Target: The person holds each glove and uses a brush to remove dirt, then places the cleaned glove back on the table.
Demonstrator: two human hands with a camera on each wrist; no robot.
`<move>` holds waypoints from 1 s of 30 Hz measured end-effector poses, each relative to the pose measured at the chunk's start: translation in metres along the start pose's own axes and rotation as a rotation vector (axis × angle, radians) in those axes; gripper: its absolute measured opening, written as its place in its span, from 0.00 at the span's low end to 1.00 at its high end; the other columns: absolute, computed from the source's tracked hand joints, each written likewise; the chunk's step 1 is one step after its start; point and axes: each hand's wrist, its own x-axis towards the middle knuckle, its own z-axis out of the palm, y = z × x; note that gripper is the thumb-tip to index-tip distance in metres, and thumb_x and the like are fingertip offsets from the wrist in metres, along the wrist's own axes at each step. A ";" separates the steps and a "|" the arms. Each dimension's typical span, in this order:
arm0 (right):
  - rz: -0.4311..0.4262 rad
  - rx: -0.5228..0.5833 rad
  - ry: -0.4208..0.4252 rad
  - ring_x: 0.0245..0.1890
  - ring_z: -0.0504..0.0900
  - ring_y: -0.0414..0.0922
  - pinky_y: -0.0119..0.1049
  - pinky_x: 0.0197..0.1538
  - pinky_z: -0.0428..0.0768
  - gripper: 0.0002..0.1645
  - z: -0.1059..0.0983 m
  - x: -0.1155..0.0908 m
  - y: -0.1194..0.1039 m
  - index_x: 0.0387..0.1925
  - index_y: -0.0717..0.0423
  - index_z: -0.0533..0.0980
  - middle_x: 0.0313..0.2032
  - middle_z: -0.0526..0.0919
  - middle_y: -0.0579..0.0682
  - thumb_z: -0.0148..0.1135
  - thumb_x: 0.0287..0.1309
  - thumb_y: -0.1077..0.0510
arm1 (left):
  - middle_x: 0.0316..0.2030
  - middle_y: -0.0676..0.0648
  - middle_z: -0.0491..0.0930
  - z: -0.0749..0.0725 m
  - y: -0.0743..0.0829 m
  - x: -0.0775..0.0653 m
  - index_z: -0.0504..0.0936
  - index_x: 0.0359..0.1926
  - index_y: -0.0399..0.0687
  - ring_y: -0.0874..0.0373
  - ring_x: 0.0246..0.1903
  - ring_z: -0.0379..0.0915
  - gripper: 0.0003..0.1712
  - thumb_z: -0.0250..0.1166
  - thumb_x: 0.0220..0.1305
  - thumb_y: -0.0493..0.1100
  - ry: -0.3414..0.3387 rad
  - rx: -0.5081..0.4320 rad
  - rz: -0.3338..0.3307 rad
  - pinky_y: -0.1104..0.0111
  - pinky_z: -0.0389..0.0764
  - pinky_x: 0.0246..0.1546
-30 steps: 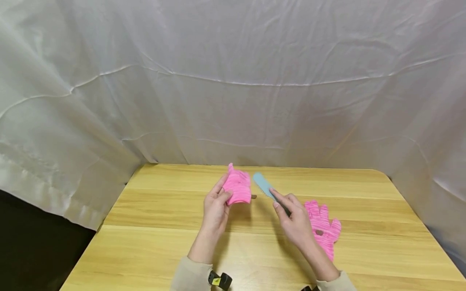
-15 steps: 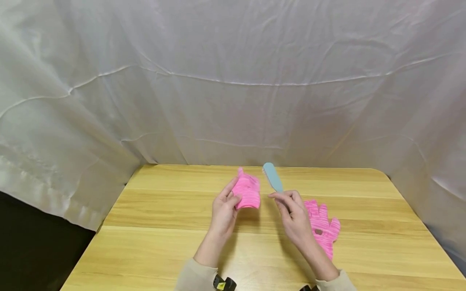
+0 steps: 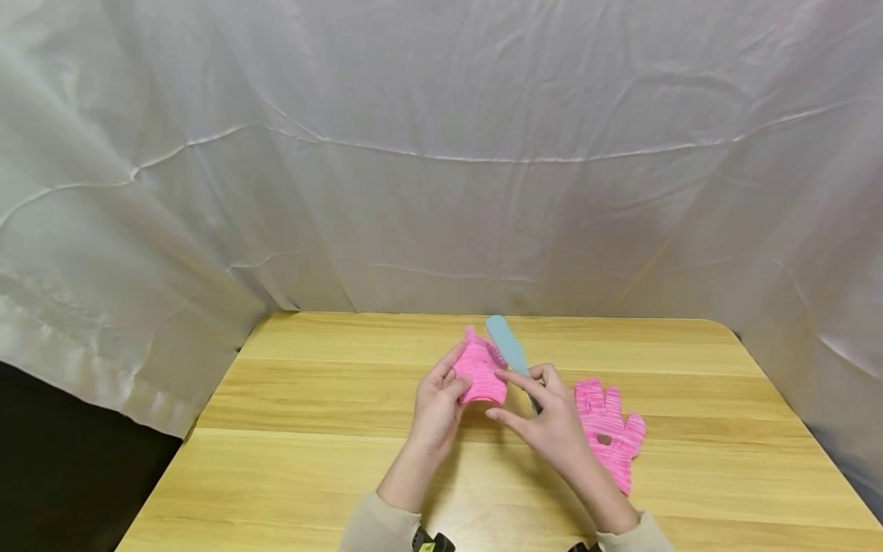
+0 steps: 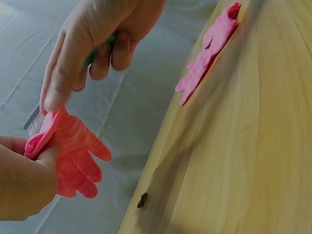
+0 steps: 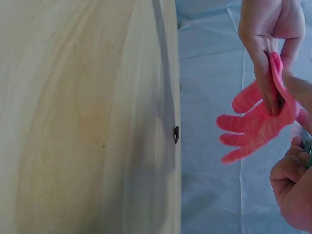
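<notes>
A pink knitted glove is held up above the table in my left hand, thumb on the near face by its cuff. In the right wrist view the glove's fingers hang free. My right hand grips a light blue brush by its dark handle with curled fingers. Its index finger reaches out to the glove's cuff side, while the thumb stands apart. The bristles face the glove; whether they touch it I cannot tell. A second pink glove lies flat to the right, bearing a brown spot.
A small dark piece lies on the wooden table, also seen near the far edge in the right wrist view. Grey-white cloth hangs behind the table and at its sides.
My left hand has carried the glove to the right, toward the brush. The brush rose, then swung left to the glove, and the right index finger and thumb spread apart.
</notes>
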 end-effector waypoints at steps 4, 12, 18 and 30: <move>-0.042 -0.020 0.029 0.30 0.63 0.35 0.26 0.28 0.68 0.37 0.001 0.000 0.001 0.53 0.51 0.87 0.38 0.73 0.48 0.87 0.34 0.67 | 0.72 0.31 0.67 0.003 -0.003 -0.003 0.63 0.77 0.36 0.56 0.54 0.80 0.34 0.52 0.71 0.25 -0.020 0.005 -0.009 0.73 0.84 0.54; -0.049 0.021 0.094 0.28 0.63 0.37 0.24 0.26 0.64 0.25 0.000 -0.001 0.002 0.42 0.55 0.89 0.35 0.74 0.50 0.79 0.40 0.77 | 0.71 0.32 0.69 0.003 -0.008 -0.004 0.65 0.76 0.35 0.60 0.50 0.80 0.32 0.54 0.72 0.28 -0.050 0.056 -0.016 0.76 0.84 0.51; 0.047 0.040 0.106 0.28 0.66 0.40 0.26 0.27 0.66 0.11 -0.001 -0.001 0.000 0.38 0.58 0.88 0.35 0.75 0.48 0.76 0.52 0.70 | 0.70 0.32 0.71 0.002 -0.009 -0.003 0.66 0.74 0.31 0.58 0.53 0.81 0.30 0.56 0.73 0.31 -0.114 0.096 -0.023 0.72 0.83 0.57; 0.260 0.137 0.138 0.32 0.69 0.39 0.28 0.32 0.71 0.04 -0.007 0.003 -0.003 0.34 0.57 0.86 0.36 0.75 0.49 0.68 0.64 0.66 | 0.67 0.34 0.75 -0.015 0.004 0.004 0.70 0.72 0.33 0.35 0.61 0.77 0.30 0.52 0.80 0.48 -0.316 0.377 -0.051 0.50 0.76 0.68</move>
